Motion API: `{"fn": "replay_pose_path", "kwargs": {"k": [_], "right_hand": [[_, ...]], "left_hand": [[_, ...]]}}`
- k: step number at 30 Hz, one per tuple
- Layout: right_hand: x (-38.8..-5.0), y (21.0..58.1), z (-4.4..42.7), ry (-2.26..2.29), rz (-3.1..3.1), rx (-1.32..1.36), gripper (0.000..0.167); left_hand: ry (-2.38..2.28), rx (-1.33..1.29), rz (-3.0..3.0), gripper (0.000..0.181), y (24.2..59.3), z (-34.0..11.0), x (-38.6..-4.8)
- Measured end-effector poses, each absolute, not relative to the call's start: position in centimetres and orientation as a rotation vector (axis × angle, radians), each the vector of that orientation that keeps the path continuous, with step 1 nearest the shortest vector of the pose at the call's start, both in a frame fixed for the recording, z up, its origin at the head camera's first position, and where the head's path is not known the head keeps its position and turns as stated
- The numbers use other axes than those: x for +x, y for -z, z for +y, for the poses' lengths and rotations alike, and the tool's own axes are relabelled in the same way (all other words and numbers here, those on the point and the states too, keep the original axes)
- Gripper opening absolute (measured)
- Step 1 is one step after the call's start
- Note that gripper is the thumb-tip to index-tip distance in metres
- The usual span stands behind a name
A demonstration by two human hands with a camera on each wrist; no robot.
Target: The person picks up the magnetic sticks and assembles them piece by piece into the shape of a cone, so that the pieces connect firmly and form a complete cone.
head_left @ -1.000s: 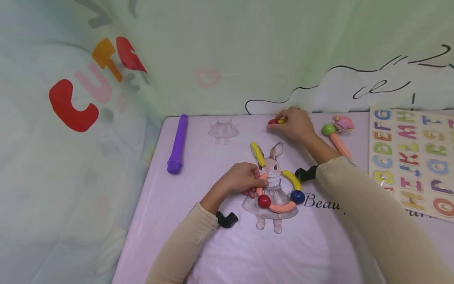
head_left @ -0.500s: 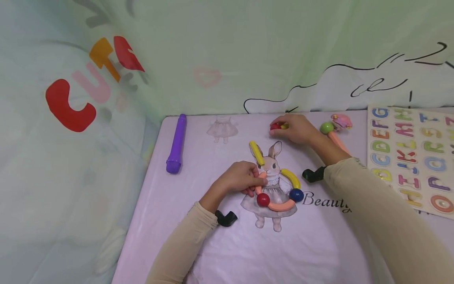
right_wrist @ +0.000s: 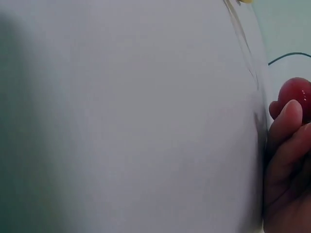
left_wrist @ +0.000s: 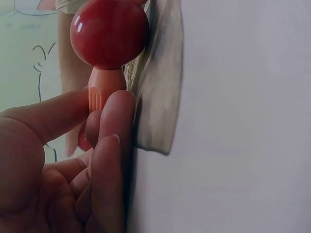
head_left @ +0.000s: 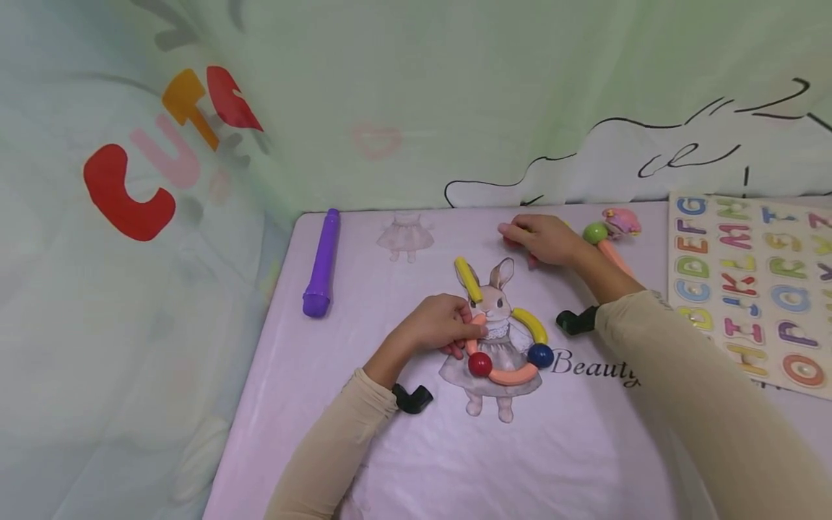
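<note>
My left hand (head_left: pixel 445 323) pinches the upper end of a curved orange stick (left_wrist: pixel 99 90), which is joined to a red ball (head_left: pixel 480 364). From that ball a second orange stick (head_left: pixel 513 376) curves to a blue ball (head_left: pixel 540 355), and a curved yellow stick (head_left: pixel 531 326) rises from the blue one. Above my left hand, a separate straight yellow stick (head_left: pixel 468 279) lies over the printed rabbit's ear. Near the table's back edge, my right hand (head_left: pixel 544 240) holds another red ball (right_wrist: pixel 295 94), mostly covered by its fingers in the head view.
A purple toy microphone (head_left: pixel 321 263) lies at the left. Right of my right hand are a green ball (head_left: pixel 594 232) with an orange stick and a pink toy (head_left: pixel 622 221). An alphabet board (head_left: pixel 754 289) lies at the far right. Curtains (head_left: pixel 390 101) hang behind the table (head_left: pixel 364 347).
My right hand has drawn slightly nearer from the back edge and turned, so its red ball and yellow stick are now mostly hidden. My left hand keeps its pinch in place.
</note>
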State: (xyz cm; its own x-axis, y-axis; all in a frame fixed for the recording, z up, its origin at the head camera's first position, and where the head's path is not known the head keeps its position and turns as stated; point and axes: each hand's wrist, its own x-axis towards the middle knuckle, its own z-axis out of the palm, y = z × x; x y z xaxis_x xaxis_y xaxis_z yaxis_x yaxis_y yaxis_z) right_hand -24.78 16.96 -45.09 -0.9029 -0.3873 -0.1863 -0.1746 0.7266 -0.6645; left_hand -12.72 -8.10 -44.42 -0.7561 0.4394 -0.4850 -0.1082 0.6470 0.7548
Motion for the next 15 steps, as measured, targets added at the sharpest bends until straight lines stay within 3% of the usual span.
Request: {"fn": "replay_pose_path", "kwargs": {"k": [6,15], "right_hand": [[-25.0,45.2,17.2,0.997,2.533,-0.413,0.055],[-24.7,45.3,18.3,1.18,2.313,-0.347,0.046]], "left_hand": [[-1.078,0.266,2.205,0.028,44.7,-8.2,-12.8],[-1.086,0.263,2.181,0.028,44.5,-8.1,-12.8]]}}
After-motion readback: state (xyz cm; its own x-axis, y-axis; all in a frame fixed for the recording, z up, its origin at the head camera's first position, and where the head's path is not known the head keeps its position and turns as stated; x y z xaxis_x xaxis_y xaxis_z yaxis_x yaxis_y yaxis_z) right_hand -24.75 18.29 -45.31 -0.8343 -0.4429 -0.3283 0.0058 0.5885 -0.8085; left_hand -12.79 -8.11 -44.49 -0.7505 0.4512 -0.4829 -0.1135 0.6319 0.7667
